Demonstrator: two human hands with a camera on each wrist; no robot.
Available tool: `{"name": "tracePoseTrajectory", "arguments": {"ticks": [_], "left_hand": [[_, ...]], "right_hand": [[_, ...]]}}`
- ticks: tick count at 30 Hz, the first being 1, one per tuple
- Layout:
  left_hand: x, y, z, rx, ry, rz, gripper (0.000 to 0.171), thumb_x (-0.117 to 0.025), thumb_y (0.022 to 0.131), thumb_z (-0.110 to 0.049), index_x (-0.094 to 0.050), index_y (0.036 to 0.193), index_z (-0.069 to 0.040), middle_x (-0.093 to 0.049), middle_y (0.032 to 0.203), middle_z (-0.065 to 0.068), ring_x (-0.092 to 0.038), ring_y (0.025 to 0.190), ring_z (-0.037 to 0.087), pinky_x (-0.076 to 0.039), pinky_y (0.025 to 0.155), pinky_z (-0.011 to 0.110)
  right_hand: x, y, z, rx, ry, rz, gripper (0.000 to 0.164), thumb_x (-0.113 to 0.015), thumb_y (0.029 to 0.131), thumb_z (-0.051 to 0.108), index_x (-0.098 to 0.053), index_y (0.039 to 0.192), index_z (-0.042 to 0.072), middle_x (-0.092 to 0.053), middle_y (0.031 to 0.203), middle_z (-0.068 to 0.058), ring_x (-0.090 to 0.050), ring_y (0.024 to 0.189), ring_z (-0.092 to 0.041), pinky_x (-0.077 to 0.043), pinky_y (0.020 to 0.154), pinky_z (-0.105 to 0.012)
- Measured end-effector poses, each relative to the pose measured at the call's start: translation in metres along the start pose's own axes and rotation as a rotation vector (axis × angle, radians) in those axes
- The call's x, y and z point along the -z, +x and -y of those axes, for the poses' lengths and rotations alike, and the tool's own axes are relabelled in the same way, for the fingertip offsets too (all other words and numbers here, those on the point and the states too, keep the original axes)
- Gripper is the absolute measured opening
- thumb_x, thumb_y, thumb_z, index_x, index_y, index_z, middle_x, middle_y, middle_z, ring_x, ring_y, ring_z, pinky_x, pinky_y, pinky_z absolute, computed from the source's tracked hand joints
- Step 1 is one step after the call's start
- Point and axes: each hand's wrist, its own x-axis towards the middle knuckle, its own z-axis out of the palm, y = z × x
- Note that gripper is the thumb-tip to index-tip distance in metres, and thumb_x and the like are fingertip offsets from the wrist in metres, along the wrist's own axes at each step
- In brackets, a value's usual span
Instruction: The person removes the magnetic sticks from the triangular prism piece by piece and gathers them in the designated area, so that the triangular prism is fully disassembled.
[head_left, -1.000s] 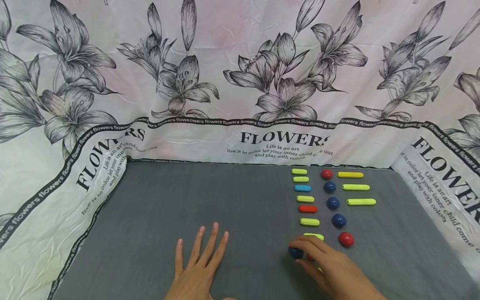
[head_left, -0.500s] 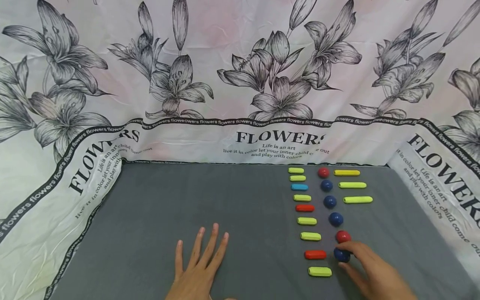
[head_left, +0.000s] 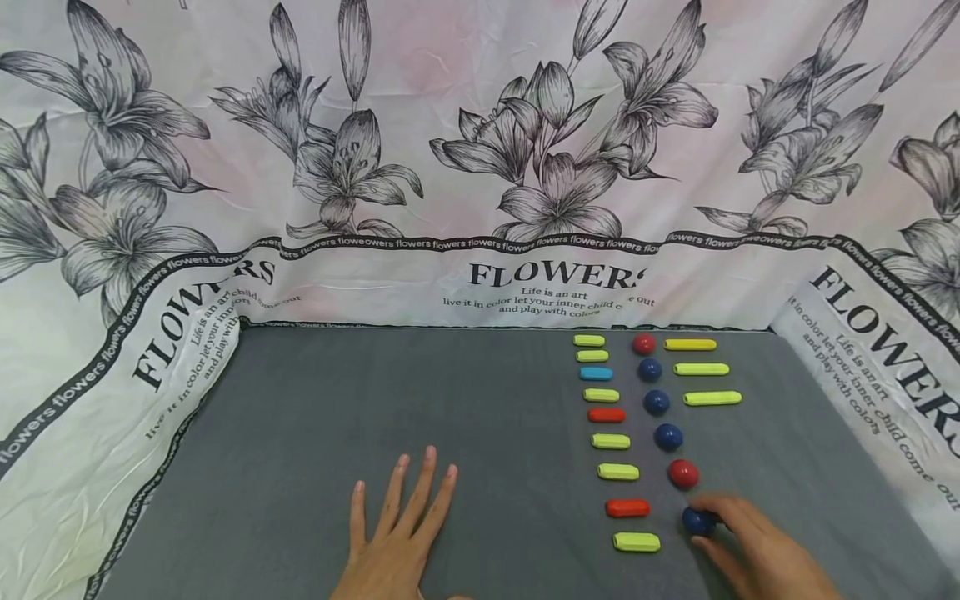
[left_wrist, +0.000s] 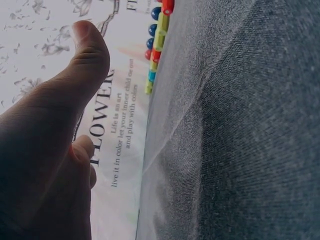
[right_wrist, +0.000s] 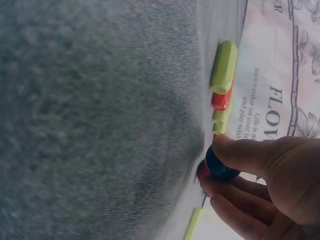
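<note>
My right hand [head_left: 757, 546] pinches a dark blue ball [head_left: 699, 522] between thumb and fingers, low on the grey cloth at the near end of a column of balls. In the right wrist view the same blue ball [right_wrist: 220, 164] sits between thumb and fingertips. Just beyond it lies a red ball [head_left: 683, 474], apart from the fingers. My left hand [head_left: 397, 533] lies spread on the cloth, fingers straight and holding nothing. To the left of the held ball are a lime-green hexagonal stick [head_left: 637, 542] and a red stick [head_left: 627, 507].
Farther back in the ball column come blue balls [head_left: 668, 437] and a red ball [head_left: 643, 343]. A column of short sticks, with one blue stick [head_left: 596, 374], runs along its left. Longer sticks [head_left: 712, 398] lie to its right. Flower-printed cloth [head_left: 555, 287] borders the grey surface [head_left: 337, 400].
My right hand carried the blue ball rightward over the stick column, then slightly nearer to me, below the red ball. My left hand stayed in place. The head view shifted slightly.
</note>
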Motion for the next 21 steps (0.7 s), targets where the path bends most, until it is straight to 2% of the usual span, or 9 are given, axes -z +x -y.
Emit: {"name": "tracePoseTrajectory", "arguments": {"ticks": [4, 7, 13, 16, 18, 21], "left_hand": [[-0.001, -0.001, -0.001, 0.0, 0.009, -0.002, 0.129, -0.05, 0.074, -0.101, -0.01, 0.172, -0.026, -0.005, 0.179, 0.003, -0.006, 0.163, 0.033, 0.018, 0.121, 0.063], [-0.001, -0.001, -0.001, 0.003, 0.003, -0.005, 0.131, -0.05, 0.073, -0.101, -0.009, 0.172, -0.026, -0.005, 0.179, 0.003, -0.007, 0.163, 0.034, 0.018, 0.121, 0.063], [0.0, -0.002, -0.001, -0.012, 0.013, -0.01, 0.129, -0.05, 0.076, -0.1, -0.01, 0.172, -0.024, -0.006, 0.179, 0.005, -0.006, 0.163, 0.034, 0.016, 0.122, 0.064], [0.0, -0.002, 0.0, -0.029, 0.029, -0.019, 0.128, -0.047, 0.077, -0.1, -0.011, 0.172, -0.023, -0.007, 0.179, 0.006, -0.006, 0.163, 0.034, 0.014, 0.122, 0.065], [0.0, -0.002, 0.001, -0.039, 0.036, -0.014, 0.129, -0.043, 0.076, -0.103, -0.01, 0.172, -0.024, -0.006, 0.179, 0.006, -0.004, 0.163, 0.034, 0.015, 0.122, 0.064], [0.002, -0.001, 0.003, -0.046, 0.044, 0.011, 0.132, -0.036, 0.072, -0.107, -0.009, 0.172, -0.025, -0.003, 0.179, 0.004, -0.001, 0.164, 0.031, 0.018, 0.122, 0.062]], "right_hand": [[-0.003, -0.002, 0.001, -0.035, 0.001, 0.021, 0.054, -0.099, 0.07, 0.017, -0.07, 0.116, 0.018, -0.065, 0.1, 0.007, -0.064, 0.081, -0.004, -0.057, 0.066, -0.026], [-0.005, -0.001, 0.001, -0.075, 0.001, 0.066, 0.054, -0.098, 0.073, 0.02, -0.07, 0.118, 0.017, -0.065, 0.101, 0.005, -0.063, 0.08, -0.004, -0.057, 0.065, -0.026], [-0.007, 0.0, 0.001, -0.121, 0.001, 0.112, 0.054, -0.097, 0.076, 0.023, -0.07, 0.123, 0.017, -0.066, 0.105, 0.003, -0.063, 0.08, -0.005, -0.056, 0.064, -0.026], [-0.006, -0.001, 0.0, -0.108, 0.008, 0.1, 0.056, -0.097, 0.075, 0.024, -0.07, 0.123, 0.017, -0.066, 0.106, 0.003, -0.063, 0.08, -0.003, -0.056, 0.064, -0.025], [-0.004, -0.001, 0.0, -0.065, 0.004, 0.059, 0.057, -0.099, 0.072, 0.025, -0.071, 0.122, 0.018, -0.066, 0.106, 0.004, -0.064, 0.081, -0.003, -0.057, 0.064, -0.026], [0.004, 0.001, 0.003, -0.028, 0.004, 0.041, 0.059, -0.098, 0.075, 0.036, -0.071, 0.125, 0.02, -0.067, 0.109, 0.006, -0.066, 0.086, -0.006, -0.06, 0.069, -0.033]]}}
